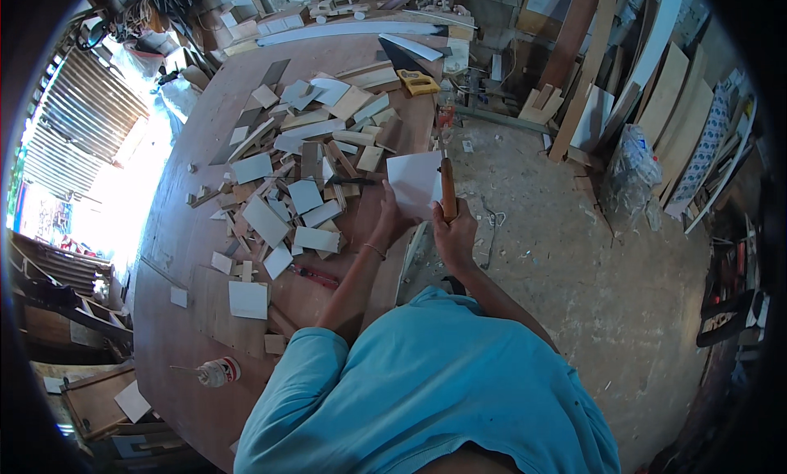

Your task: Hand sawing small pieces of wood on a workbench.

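Note:
My left hand (393, 218) steadies a white rectangular board (412, 183) at the table's right edge, with the fingers around its lower left side. Close against the board's right side, my right hand (456, 234) is closed around the wooden handle of a tool (448, 189). A thin, dark shaft points away from me above that handle; its exact kind is unclear. To the left of the board, a black-handled tool (351, 180) lies on a heap of wood offcuts (305, 197). A red-handled tool (316, 276) rests near my left forearm.
A handsaw with a yellow handle (418, 83) lies at the table's far right corner. On the wooden table (176, 343), a small bottle (219, 372) stands near left. Tall planks (668, 88) and a plastic bag (631, 166) line the right side above the concrete floor (566, 293).

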The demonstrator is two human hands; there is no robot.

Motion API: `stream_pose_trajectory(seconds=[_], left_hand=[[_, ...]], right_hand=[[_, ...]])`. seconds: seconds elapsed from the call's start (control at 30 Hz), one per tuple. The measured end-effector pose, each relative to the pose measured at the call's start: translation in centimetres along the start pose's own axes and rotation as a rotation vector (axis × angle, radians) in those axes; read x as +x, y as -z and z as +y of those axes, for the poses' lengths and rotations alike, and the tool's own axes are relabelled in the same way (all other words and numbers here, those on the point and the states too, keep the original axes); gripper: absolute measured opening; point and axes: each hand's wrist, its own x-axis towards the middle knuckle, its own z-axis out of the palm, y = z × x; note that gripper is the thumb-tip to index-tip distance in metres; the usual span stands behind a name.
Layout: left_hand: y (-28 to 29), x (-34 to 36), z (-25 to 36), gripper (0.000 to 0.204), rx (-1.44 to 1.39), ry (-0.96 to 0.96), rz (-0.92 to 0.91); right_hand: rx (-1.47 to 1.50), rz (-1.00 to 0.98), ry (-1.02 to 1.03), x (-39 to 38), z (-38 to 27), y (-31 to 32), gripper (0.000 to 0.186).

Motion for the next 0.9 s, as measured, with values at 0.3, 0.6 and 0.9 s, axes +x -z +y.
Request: stream_pose_trajectory(seconds=[0.3,0.6,0.9], left_hand=[[-1.4,8.3,-2.2,0.035,-0.511,0.273,0.095],[-3.5,21.4,-3.0,0.037,-0.799,0.485,0.273],[-6.4,38.1,-1.4,0.055,-1.219,0.856,0.572]], right_hand=[[-0.084,-0.046,0.094,6.3,1.9,-1.3,0.022],[0.000,-0.097,0.226,18.2,5.6,-5.7,0.021],[-0.044,-0.223,0.409,34.3,8.0,-9.6,0.024]])
